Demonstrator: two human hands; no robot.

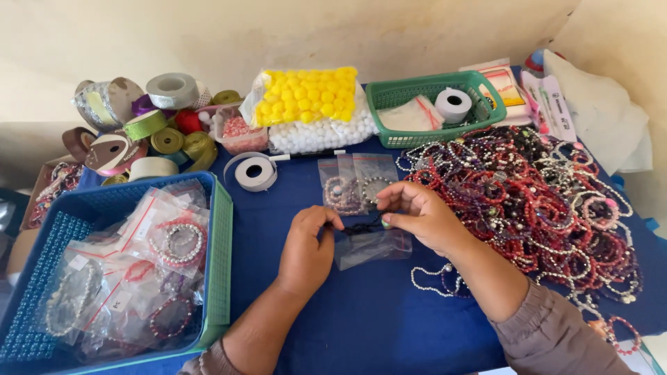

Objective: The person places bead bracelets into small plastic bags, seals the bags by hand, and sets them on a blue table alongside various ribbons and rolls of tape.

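Both hands are busy in the middle of the frame: the left hand (306, 250) is curled shut, pinching the edge of a small clear plastic bag (372, 248), and the right hand (417, 214) is closed too, fingertips nipping a dark bracelet (363, 226) right over the bag's mouth. The bag lies flat on the bench (333, 326), just below the two hands, touching both.

Biggest thing around is the blue cloth covering the bench. Then, on the right side of the frame, a huge heap of beaded bracelets (535, 201), reds, purples and pearly whites all tangled. Lower left has a blue plastic basket (104, 201) full of bracelets already bagged. Top middle there's a sack of yellow and white foam balls (309, 107), and just right of it a green basket (410, 90) with a white tape roll (453, 104) in it. Upper left is a pile of ribbon spools (132, 125). Another tape roll (255, 172) sits left of centre, and a few filled little bags (351, 182) lie just above the hands.
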